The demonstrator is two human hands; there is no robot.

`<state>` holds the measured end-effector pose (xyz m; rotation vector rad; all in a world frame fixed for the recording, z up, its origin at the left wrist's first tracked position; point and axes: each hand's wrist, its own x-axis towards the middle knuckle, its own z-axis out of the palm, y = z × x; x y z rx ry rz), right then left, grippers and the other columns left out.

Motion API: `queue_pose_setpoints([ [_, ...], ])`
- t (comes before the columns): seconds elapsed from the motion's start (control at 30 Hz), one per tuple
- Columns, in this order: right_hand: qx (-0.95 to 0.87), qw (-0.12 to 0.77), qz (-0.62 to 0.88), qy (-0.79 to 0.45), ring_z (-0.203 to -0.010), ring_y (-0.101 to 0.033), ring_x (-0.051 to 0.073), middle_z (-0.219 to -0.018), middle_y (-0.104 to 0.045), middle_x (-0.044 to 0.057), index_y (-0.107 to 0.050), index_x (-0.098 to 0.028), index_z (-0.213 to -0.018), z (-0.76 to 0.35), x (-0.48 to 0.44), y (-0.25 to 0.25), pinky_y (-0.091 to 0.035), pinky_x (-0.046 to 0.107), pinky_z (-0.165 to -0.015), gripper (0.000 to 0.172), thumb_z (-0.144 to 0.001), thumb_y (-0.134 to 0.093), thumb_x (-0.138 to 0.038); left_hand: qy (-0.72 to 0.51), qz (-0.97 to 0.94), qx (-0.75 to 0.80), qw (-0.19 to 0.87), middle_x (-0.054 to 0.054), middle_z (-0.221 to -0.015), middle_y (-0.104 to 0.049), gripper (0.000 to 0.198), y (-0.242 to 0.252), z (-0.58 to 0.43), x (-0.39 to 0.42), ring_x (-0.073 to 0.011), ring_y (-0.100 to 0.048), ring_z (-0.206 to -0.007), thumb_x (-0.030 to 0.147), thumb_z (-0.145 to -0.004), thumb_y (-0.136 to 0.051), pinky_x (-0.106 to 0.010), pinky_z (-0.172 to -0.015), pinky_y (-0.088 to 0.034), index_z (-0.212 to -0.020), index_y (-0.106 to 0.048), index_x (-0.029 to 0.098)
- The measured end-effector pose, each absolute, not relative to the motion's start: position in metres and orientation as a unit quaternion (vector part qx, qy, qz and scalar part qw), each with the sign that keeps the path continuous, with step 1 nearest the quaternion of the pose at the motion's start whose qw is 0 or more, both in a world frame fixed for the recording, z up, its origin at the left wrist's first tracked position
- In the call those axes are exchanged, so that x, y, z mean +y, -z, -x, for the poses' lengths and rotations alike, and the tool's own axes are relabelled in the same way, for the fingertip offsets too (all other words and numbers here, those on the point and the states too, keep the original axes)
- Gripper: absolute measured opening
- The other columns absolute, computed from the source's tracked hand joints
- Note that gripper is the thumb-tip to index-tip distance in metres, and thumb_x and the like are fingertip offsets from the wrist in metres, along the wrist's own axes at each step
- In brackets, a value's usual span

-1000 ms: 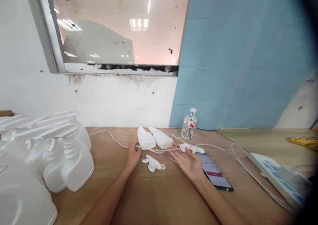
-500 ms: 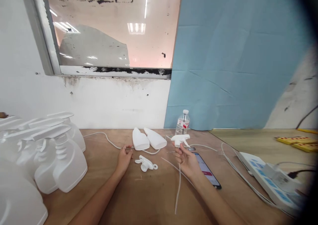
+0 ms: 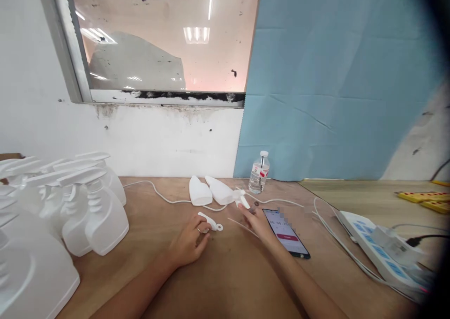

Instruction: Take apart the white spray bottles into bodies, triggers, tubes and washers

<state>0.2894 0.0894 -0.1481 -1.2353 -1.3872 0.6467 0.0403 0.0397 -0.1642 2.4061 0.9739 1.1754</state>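
Observation:
My left hand (image 3: 189,243) rests on the wooden table (image 3: 225,281), its fingers curled onto a loose white trigger sprayer head (image 3: 212,222). My right hand (image 3: 256,220) pinches a second white sprayer head (image 3: 241,199) at the fingertips. That head's thin dip tube (image 3: 242,227) trails along the table beside the hand. Two white bottles without caps (image 3: 200,191) (image 3: 220,191) lie side by side just beyond both hands.
A phone (image 3: 286,232) with a lit screen lies to the right of my right hand. A small water bottle (image 3: 259,172) stands by the blue sheet. Several capped white spray bottles (image 3: 87,206) crowd the left. A power strip (image 3: 383,248) and white cables (image 3: 158,196) lie around.
My left hand has come back from the bottles and closed on the loose sprayer head. My right hand has lowered the other sprayer head toward the bottles.

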Motion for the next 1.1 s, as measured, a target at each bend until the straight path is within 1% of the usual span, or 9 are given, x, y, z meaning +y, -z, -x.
queue_pose_setpoints([
  [0.1,-0.641,0.535,0.501,-0.225,-0.079,-0.064,0.024,-0.082,-0.069,0.006,-0.063,-0.018,-0.102,-0.282,0.083,0.148,-0.049,0.034,-0.073,0.039,-0.080,-0.055,-0.049,-0.378,-0.855,0.331,0.132,-0.007,-0.105,-0.059,0.018,0.162,-0.042,0.039,-0.0240,-0.050,-0.101,0.020,-0.083,-0.053,-0.041,-0.091,-0.037,-0.099,-0.062,0.023],
  [0.17,-0.664,0.535,0.490,-0.183,-0.102,-0.060,0.026,-0.108,-0.066,0.010,-0.057,-0.019,-0.112,-0.277,0.079,0.149,-0.045,0.037,-0.089,0.039,-0.085,-0.049,-0.046,-0.377,-0.851,0.342,0.130,-0.008,-0.107,-0.058,0.020,0.164,-0.042,0.041,-0.0251,-0.049,-0.102,0.019,-0.084,-0.052,-0.043,-0.091,-0.037,-0.101,-0.062,0.023],
  [0.23,-0.678,0.534,0.484,-0.145,-0.107,-0.057,0.026,-0.116,-0.063,0.012,-0.052,-0.019,-0.118,-0.273,0.077,0.151,-0.043,0.039,-0.092,0.038,-0.090,-0.042,-0.043,-0.388,-0.840,0.355,0.136,-0.010,-0.112,-0.056,0.023,0.169,-0.041,0.045,-0.0257,-0.049,-0.105,0.020,-0.086,-0.050,-0.044,-0.093,-0.038,-0.107,-0.060,0.022],
  [0.43,-0.738,0.499,0.451,-0.054,-0.099,-0.056,0.027,-0.106,-0.063,0.010,-0.052,-0.021,-0.116,-0.254,0.069,0.162,-0.042,0.042,-0.089,0.029,-0.091,-0.047,-0.035,-0.460,-0.784,0.375,0.184,-0.012,-0.120,-0.052,0.026,0.177,-0.038,0.057,-0.0269,-0.043,-0.117,0.029,-0.090,-0.047,-0.047,-0.103,-0.032,-0.113,-0.058,0.021],
  [0.6,-0.804,0.449,0.389,-0.026,-0.085,-0.058,0.024,-0.093,-0.065,0.007,-0.057,-0.021,-0.113,-0.233,0.056,0.169,-0.045,0.038,-0.079,0.026,-0.087,-0.056,-0.026,-0.525,-0.720,0.366,0.269,-0.010,-0.109,-0.058,0.038,0.170,-0.034,0.054,-0.0229,-0.052,-0.103,0.041,-0.096,-0.030,-0.040,-0.093,-0.040,-0.113,-0.056,0.019],
  [0.7,-0.830,0.427,0.358,-0.026,-0.080,-0.057,0.023,-0.088,-0.065,0.007,-0.058,-0.021,-0.110,-0.225,0.047,0.169,-0.045,0.037,-0.073,0.025,-0.086,-0.055,-0.022,-0.520,-0.698,0.355,0.342,-0.008,-0.106,-0.061,0.044,0.169,-0.037,0.049,-0.0229,-0.055,-0.097,0.051,-0.084,-0.054,-0.035,-0.088,-0.043,-0.113,-0.058,0.019],
  [0.77,-0.837,0.421,0.348,-0.027,-0.078,-0.056,0.023,-0.086,-0.064,0.007,-0.058,-0.021,-0.110,-0.222,0.042,0.167,-0.045,0.036,-0.071,0.025,-0.086,-0.054,-0.022,-0.512,-0.672,0.359,0.396,-0.007,-0.103,-0.063,0.047,0.170,-0.042,0.046,-0.0218,-0.056,-0.093,0.047,-0.075,-0.068,-0.032,-0.085,-0.044,-0.111,-0.060,0.019],
  [0.97,-0.780,0.494,0.357,-0.141,-0.100,-0.056,0.022,-0.112,-0.059,0.009,-0.045,-0.022,-0.126,-0.222,0.037,0.163,-0.045,0.034,-0.086,0.033,-0.093,-0.042,-0.029,-0.504,-0.541,0.356,0.572,-0.002,-0.076,-0.060,0.050,0.169,-0.050,0.052,-0.0127,-0.053,-0.056,0.057,-0.076,-0.060,-0.024,-0.049,-0.043,-0.104,-0.054,0.016],
  [1.1,-0.692,0.535,0.444,-0.195,-0.070,-0.056,0.018,-0.079,-0.059,0.001,-0.053,-0.021,-0.108,-0.225,0.039,0.170,-0.045,0.028,-0.067,0.024,-0.095,-0.037,-0.034,-0.511,-0.468,0.344,0.634,0.002,-0.058,-0.049,0.052,0.161,-0.042,0.058,-0.0101,-0.045,-0.044,0.068,-0.077,-0.046,-0.021,-0.039,-0.033,-0.085,-0.053,0.017],
])
